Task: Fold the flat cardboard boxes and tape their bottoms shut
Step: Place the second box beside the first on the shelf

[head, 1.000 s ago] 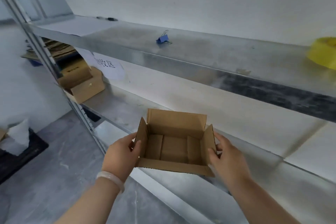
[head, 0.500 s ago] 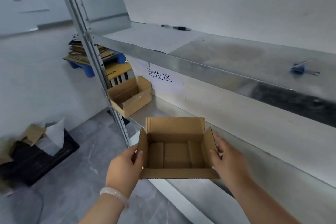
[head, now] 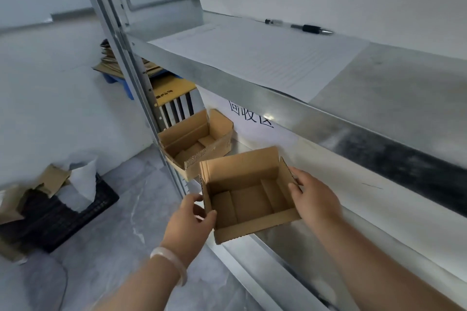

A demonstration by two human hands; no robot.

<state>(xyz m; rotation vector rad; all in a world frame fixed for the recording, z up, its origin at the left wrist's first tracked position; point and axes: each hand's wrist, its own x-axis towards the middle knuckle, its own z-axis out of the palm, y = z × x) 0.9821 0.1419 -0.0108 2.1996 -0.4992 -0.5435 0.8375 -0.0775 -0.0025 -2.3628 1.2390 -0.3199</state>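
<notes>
An assembled brown cardboard box (head: 249,206), open side up, hangs in the air over the front edge of the lower metal shelf (head: 267,257). My left hand (head: 189,222) grips its left wall, thumb over the rim. My right hand (head: 316,197) holds its right wall with the fingers curled on the flap. A second assembled box (head: 195,141) stands on the lower shelf at its left end, just behind and left of the held one.
The upper shelf (head: 278,98) carries a paper sheet (head: 257,55) and a pen (head: 300,27). A shelf post (head: 131,63) rises at left. Flat cardboard (head: 111,60) is stacked behind it. A black crate (head: 58,212) with scraps sits on the floor.
The view has swung left along the shelves. Both hands have carried the box left, toward the second box, and it now sits turned slightly.
</notes>
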